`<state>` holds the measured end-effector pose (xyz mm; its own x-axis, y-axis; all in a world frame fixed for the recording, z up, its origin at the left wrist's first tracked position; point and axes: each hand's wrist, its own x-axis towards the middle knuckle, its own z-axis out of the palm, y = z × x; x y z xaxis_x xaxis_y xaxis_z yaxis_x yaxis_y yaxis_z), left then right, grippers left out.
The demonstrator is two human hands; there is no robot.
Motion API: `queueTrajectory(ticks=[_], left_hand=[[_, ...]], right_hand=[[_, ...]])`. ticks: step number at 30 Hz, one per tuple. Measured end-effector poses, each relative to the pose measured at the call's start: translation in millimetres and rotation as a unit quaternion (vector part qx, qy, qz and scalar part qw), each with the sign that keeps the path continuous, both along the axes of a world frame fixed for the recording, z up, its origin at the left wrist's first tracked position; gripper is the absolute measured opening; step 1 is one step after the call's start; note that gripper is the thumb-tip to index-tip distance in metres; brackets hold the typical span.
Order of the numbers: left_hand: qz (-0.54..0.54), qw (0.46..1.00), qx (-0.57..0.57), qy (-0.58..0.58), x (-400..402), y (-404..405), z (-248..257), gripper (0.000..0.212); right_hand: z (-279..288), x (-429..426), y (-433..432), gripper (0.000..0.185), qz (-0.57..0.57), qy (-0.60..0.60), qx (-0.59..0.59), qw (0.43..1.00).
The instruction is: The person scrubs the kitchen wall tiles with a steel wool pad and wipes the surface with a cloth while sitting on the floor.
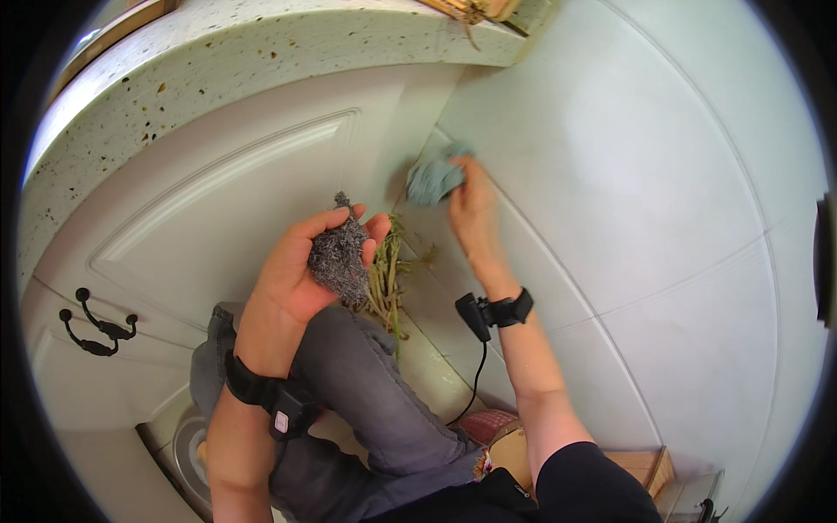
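Observation:
A grey steel wool scrubber rests in my left hand, with my fingers curled around it. Bunched in my right hand is a blue-green cloth, slightly blurred. The cloth is at the tiled wall, close to the corner where the tiles meet the white cabinet; whether it touches the tiles I cannot tell. Both wrists wear black strapped devices. Behind and below my left hand stands a bundle of dry plant stalks, partly hidden by that hand and my knee.
A speckled stone countertop overhangs the white cabinet door. Black handles stick out at the left. A metal basin sits low on the floor at left. Near my right elbow is a wooden box. A cable hangs from my right wrist.

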<state>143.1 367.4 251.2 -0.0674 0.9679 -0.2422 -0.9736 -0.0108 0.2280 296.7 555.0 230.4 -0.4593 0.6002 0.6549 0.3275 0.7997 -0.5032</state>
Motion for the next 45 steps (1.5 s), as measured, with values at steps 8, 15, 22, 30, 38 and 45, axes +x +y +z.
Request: queueTrajectory(ticks=[8, 15, 22, 30, 38, 45], left_hand=[[-0.015, 1.0, -0.003, -0.025, 3, 8, -7, 0.028], [0.0, 1.0, -0.03, 0.002, 0, 2, -7, 0.026], [0.017, 1.0, -0.016, -0.011, -9, -8, -7, 0.025], [0.014, 1.0, 0.003, -0.012, -8, -3, -3, 0.027], [0.006, 1.0, -0.001, -0.014, -9, -10, -2, 0.026], [-0.008, 1.0, -0.025, 0.002, -3, -1, -2, 0.023]], right_hand=[[137, 48, -12, 0.04, -0.219, 0.163, 0.392, 0.879], [89, -14, 23, 0.048, -0.188, -0.079, 0.392, 0.897], [33, -53, 14, 0.048, -0.055, 0.131, 0.046, 0.989], [-28, 22, -11, 0.029, -0.098, -0.371, 0.327, 0.864], [13, 58, -17, 0.025, -0.112, -0.349, 0.358, 0.859], [0, -27, 23, 0.022, -0.104, -0.251, 0.329, 0.904]])
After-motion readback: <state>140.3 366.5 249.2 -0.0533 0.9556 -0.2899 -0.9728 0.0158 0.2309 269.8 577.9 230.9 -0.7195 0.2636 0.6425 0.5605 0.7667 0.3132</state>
